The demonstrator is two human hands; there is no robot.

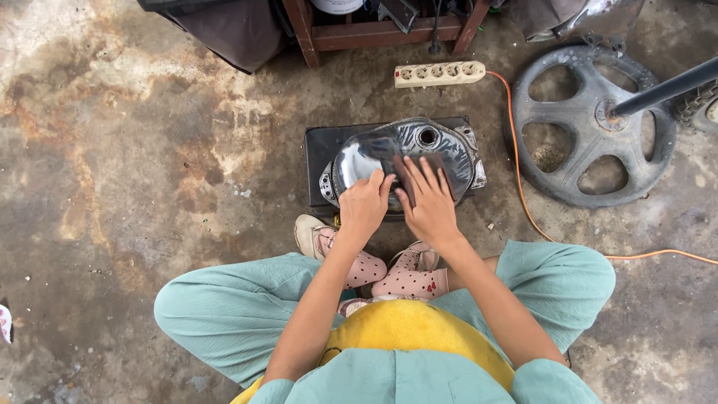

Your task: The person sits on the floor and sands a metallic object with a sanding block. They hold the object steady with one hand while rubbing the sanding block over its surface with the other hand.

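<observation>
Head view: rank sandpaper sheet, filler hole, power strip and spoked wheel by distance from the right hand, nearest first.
1. Sandpaper sheet: under the right hand fingers, on the metal fuel tank.
2. Filler hole: just beyond the fingertips, on the tank top.
3. Power strip: on the floor behind the tank.
4. Spoked wheel: far right on the floor.

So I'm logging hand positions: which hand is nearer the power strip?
Right. The right hand lies flat on the metal tank, below the power strip; the left hand sits farther left.
</observation>
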